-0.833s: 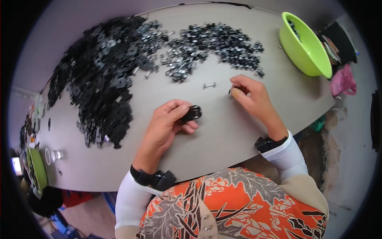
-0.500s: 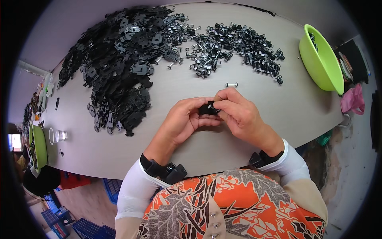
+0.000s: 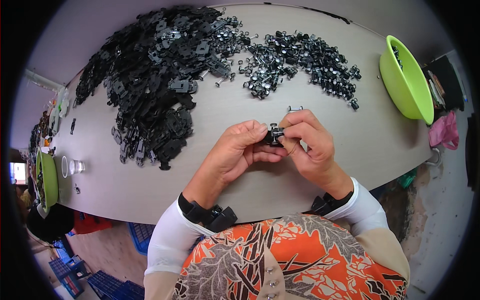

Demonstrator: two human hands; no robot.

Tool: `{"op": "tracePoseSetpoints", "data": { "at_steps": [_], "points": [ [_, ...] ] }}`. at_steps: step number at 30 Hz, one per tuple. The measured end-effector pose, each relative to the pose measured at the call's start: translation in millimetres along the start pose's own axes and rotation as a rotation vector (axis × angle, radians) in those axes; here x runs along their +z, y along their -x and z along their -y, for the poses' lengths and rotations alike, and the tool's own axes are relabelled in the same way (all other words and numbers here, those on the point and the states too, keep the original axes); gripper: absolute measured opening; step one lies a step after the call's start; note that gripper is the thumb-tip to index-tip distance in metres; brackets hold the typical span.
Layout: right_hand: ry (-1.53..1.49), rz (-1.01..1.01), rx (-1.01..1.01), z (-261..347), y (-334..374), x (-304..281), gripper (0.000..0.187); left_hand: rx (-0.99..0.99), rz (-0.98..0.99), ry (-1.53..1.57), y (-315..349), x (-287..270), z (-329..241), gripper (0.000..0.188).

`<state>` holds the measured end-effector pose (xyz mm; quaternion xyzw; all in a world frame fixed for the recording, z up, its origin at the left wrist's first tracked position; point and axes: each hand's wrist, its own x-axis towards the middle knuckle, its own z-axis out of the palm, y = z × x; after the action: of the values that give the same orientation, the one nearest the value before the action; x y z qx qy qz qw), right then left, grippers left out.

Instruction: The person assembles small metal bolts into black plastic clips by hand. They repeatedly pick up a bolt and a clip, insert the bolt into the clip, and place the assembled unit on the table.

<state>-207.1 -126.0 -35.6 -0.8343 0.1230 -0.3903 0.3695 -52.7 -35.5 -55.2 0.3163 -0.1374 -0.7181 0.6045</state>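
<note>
Black piece (image 3: 274, 135): held up between my two sets of fingers, above the near middle of the bench (image 3: 230, 200); small silver-and-black discs show on its upper side.
Left fingers (image 3: 267, 156): grasping it from the left — thumb over the top, the others curled beneath.
Right fingers (image 3: 301, 131): closed in a pinch at its right edge (they hide part of it, so I can't tell the exact grip).
Loose axle (image 3: 296, 108): silver, lying on the bench just beyond my right fingers.
Flat black parts (image 3: 145, 82): a large heap, far left on the bench.
Disc-ended pieces (image 3: 300, 62): black and silver, spread in a heap to the right of the flat ones.
Green bowl (image 3: 406, 87): at the bench's far right, with small dark pieces inside.
Clear cup (image 3: 76, 167): near the bench's left end — a small dark bit (image 3: 77, 189) lies near it.
Pink bag (image 3: 444, 131): beyond the right edge, near the bowl.
</note>
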Motion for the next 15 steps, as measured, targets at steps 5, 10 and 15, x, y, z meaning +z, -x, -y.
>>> {"op": "tracePoseSetpoints", "data": {
  "at_steps": [5,10,15],
  "points": [
    [0.11,0.113,-0.039,-1,2,-2,0.017,0.005,-0.005,0.026,0,-5,2,0.02],
    [0.226,0.158,-0.065,6,0,-8,0.015,-0.005,-0.021,0.043,1,0,0,0.017],
    [0.279,0.244,-0.112,6,-1,-7,0.012,0.041,-0.084,-0.151,4,-1,4,0.018]
  ]
}}
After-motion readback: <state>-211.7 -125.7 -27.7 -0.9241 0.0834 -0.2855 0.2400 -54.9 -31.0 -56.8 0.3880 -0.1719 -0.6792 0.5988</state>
